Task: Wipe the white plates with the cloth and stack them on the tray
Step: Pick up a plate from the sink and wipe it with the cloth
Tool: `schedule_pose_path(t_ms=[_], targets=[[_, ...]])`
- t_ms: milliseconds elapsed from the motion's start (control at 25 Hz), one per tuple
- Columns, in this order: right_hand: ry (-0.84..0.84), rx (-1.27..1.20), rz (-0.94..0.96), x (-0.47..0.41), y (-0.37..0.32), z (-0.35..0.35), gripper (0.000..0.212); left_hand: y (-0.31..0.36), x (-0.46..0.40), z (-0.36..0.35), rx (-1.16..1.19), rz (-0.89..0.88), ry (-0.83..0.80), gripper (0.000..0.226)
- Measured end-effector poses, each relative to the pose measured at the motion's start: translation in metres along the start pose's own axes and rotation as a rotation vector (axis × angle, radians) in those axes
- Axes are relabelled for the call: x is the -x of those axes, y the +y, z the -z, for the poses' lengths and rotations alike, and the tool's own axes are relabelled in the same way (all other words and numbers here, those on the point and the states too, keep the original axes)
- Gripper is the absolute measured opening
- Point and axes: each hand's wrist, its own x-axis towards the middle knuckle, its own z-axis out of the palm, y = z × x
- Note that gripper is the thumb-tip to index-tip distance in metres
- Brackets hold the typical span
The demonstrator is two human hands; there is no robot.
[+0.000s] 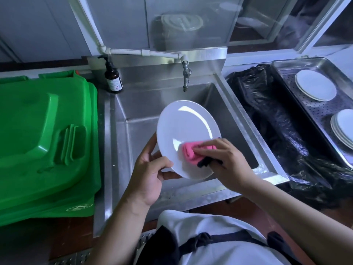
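Head view
Plate in hand: a white plate [188,131] is held tilted above the steel sink [137,104], its face turned toward the camera.
Left hand: the left hand [149,175] grips the plate's lower left rim, thumb on the face, fingers [172,175] curled behind and under the edge.
Right hand: the right hand [227,161] is pressed onto the plate's lower right part, its fingers clamped on a bunched pink cloth [193,151].
Cloth: the pink cloth lies against the plate's face; a dark part of it [207,161] shows under the palm.
Tray: a perforated steel tray [305,104] is seen at the far right, well apart from the held plate.
Stacks: a far stack of white plates [316,85] and a near stack of white plates [343,129], partly cut by the frame edge, rest on the tray.
Between sink and tray: a black plastic bag [271,119] is spread.
Tap: a tap [186,77] hangs over the sink's back.
Sink corner: a brown pump bottle [113,77] stands at the back left.
Left side: a green bin lid [44,134] is seen beside the sink.
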Motion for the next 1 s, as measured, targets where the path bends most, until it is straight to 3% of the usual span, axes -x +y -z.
schedule_pose_path(t_ms=[160, 280, 400, 480, 520, 600, 640, 800, 1000], targets=[[-0.235, -0.118, -0.101, 0.045, 0.014, 0.010, 0.050, -0.014, -0.011, 0.002, -0.016, 0.042, 0.066, 0.074], [-0.417, -0.325, -0.439, 0.058, 0.022, 0.038, 0.046, -0.030, -0.024, 0.003, 0.017, 0.131, 0.095, 0.060], [-0.638, -0.128, -0.637, 0.070, 0.054, 0.063, 0.041, -0.050, -0.034, 0.002, 0.039, 0.227, 0.114, 0.056], [-0.576, -0.012, -0.737, 0.077, 0.077, 0.073, 0.033, -0.061, -0.036, 0.000, 0.066, 0.263, 0.144, 0.062], [-0.468, 0.066, -0.755, 0.082, 0.089, 0.072, 0.035, -0.068, -0.036, -0.001, 0.081, 0.280, 0.149, 0.065], [-0.211, 0.233, -0.673, 0.091, 0.109, 0.061, 0.049, -0.079, -0.034, -0.004, 0.090, 0.310, 0.150, 0.063], [-0.174, 0.264, -0.615, 0.098, 0.121, 0.050, 0.051, -0.083, -0.033, -0.006, 0.090, 0.325, 0.154, 0.058], [-0.512, 0.262, -0.582, 0.141, 0.145, 0.001, 0.052, -0.090, -0.028, -0.015, 0.095, 0.368, 0.153, 0.052], [-0.458, 0.166, -0.640, 0.135, 0.146, 0.012, 0.061, -0.092, -0.034, -0.042, 0.063, 0.385, 0.176, 0.047]])
